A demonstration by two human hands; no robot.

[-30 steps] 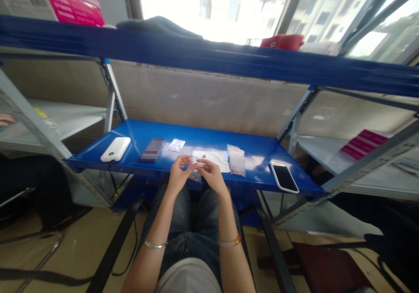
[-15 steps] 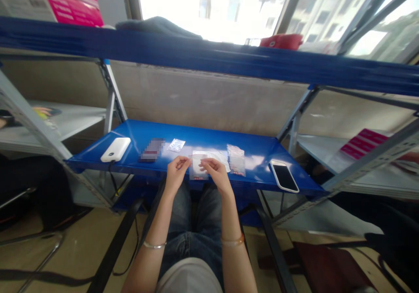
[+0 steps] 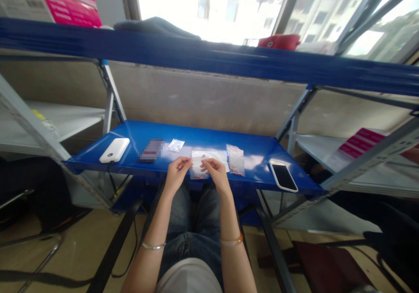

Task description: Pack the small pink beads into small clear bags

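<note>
Left hand (image 3: 177,175) and right hand (image 3: 218,175): both closed in a pinch on the top edge of one clear zip bag (image 3: 198,170), red-lined seal uppermost, held over one white paper sheet (image 3: 214,158) on a blue steel shelf (image 3: 209,136). Far side, to the right: one bag of red-flecked contents (image 3: 235,160), then one smartphone (image 3: 283,176). To the left: one small clear packet (image 3: 175,145), one pixelated item (image 3: 151,149), one white power bank (image 3: 114,150). Count beyond the sheet: five items.

Bright window (image 3: 209,9) blows out; picture edges bow, distorted.
</note>
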